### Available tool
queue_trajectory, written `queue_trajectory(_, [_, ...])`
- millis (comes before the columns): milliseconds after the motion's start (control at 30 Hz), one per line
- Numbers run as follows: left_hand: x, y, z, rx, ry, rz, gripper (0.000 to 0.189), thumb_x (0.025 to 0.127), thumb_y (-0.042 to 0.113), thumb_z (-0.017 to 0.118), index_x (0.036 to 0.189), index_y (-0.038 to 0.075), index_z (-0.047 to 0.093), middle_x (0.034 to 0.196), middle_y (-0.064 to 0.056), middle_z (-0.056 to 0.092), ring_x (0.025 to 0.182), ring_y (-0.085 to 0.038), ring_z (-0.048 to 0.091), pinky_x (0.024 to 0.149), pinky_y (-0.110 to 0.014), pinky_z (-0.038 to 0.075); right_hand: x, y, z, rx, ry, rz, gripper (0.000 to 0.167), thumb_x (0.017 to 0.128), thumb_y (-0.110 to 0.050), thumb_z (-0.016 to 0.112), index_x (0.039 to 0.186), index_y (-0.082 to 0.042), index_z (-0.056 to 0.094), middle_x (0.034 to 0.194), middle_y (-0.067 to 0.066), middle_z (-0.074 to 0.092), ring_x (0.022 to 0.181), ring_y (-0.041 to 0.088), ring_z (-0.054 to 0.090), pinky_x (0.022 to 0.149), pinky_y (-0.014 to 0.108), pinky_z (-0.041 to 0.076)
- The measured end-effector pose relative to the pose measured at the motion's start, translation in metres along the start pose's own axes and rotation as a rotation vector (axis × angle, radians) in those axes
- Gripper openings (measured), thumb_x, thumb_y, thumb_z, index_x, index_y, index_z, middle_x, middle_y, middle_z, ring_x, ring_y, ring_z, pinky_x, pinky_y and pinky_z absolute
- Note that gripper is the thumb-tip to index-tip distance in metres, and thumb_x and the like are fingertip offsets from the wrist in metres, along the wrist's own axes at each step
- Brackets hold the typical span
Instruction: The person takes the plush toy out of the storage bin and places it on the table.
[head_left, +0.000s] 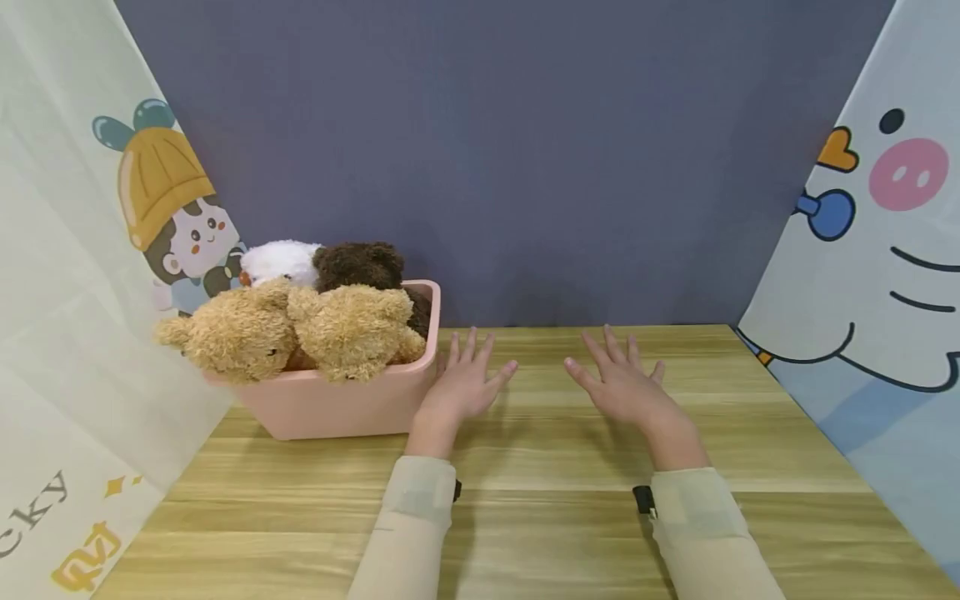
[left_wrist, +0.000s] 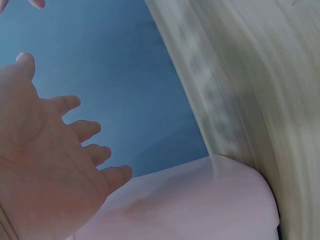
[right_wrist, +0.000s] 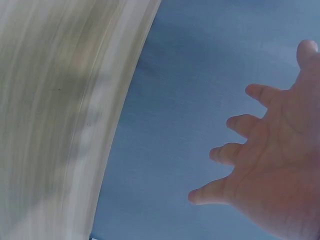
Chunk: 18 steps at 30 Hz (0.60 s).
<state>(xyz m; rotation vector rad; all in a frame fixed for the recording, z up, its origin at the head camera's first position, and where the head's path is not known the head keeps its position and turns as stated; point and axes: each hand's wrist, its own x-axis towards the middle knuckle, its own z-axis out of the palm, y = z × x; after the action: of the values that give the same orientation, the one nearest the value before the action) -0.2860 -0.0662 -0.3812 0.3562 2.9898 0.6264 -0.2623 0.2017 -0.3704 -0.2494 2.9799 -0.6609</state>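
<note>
My left hand is held over the table with its fingers spread, just right of a pink bin. In the left wrist view its bare palm shows, with the bin's pink side below it. To the right, my right hand hovers palm down, fingers spread, holding nothing; the right wrist view shows its palm. Plush toys fill the bin: two tan bears at the front, a white plush and a dark brown plush behind. Their lower parts are hidden inside.
Under the hands lies a wood-grain table. A grey-blue panel rises along its back edge. Printed cloths stand at both sides, a cartoon child on the left and a pig-nosed figure on the right.
</note>
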Motion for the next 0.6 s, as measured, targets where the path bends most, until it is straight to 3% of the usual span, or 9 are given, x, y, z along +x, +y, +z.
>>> queue_trajectory(600, [-0.0002, 0.0015, -0.0029, -0.005, 0.008, 0.015, 0.087, 0.103, 0.082, 0.019, 0.172, 0.032, 0.002, 0.179, -0.001, -0.015, 0.165, -0.032, -0.020, 0.135, -0.059, -0.003, 0.0020, -0.0086, -0.0105, -0.031, 0.007, -0.016, 0.090, 0.104, -0.080, 0.018, 0.173, -0.026, -0.001, 0.178, 0.017, -0.017, 0.159, 0.057, -0.018, 0.111, 0.092, -0.014])
